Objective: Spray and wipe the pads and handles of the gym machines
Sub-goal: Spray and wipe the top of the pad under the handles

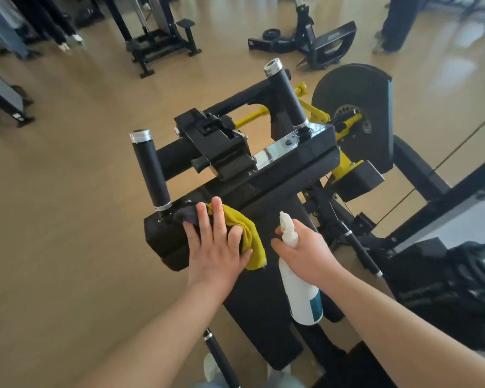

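Left hand (216, 247): we are pressing it flat, fingers straight and spread, on a yellow cloth (251, 236) lying on the black pad (163, 239) of the gym machine. The cloth is sitting toward the pad's far left corner, its yellow edge showing out from under the thumb side of the hand.

Right hand (305, 252): we are gripping the spray bottle (301, 295) by its neck, fingers curled round it just under the white trigger head. The bottle is hanging over the pad's right edge, base tilted toward us; we cannot tell whether it is touching the pad.

Near handle (151, 169), black grip with a silver cap, is standing upright at the pad's far left corner, just beside the cloth. A second handle (289, 93) is standing at the far right, beside yellow frame parts (345, 163).

Tan floor (67, 191) is running all round.
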Tool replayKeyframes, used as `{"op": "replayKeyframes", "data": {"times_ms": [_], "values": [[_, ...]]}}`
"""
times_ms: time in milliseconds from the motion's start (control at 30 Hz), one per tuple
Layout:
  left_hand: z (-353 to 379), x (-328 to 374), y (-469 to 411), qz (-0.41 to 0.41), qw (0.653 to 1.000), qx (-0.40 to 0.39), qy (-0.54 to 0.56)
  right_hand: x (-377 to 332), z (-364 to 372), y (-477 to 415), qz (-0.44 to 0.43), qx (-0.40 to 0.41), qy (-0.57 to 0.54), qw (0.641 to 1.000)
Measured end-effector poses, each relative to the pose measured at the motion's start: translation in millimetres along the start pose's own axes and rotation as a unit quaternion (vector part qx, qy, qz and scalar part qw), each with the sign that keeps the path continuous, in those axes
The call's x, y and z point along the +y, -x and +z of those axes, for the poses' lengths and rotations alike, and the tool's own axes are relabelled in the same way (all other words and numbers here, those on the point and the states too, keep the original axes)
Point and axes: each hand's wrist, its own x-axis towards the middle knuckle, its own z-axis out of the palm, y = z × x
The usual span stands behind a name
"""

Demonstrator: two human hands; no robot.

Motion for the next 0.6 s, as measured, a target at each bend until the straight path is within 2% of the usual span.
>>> {"op": "replayKeyframes", "data": {"times_ms": [133,333,600], "values": [[0,21,-33,0.036,0.995,-0.069,-0.070,14,-11,-8,0.029,0.027,-0.038,0.998],[-13,66,-83,0.135,0.978,-0.100,-0.127,31,-34,-29,0.064,0.071,-0.058,0.994],[-22,135,-160,0.231,0.948,-0.055,-0.212,55,-72,-41,0.085,0.088,-0.079,0.989]]}}
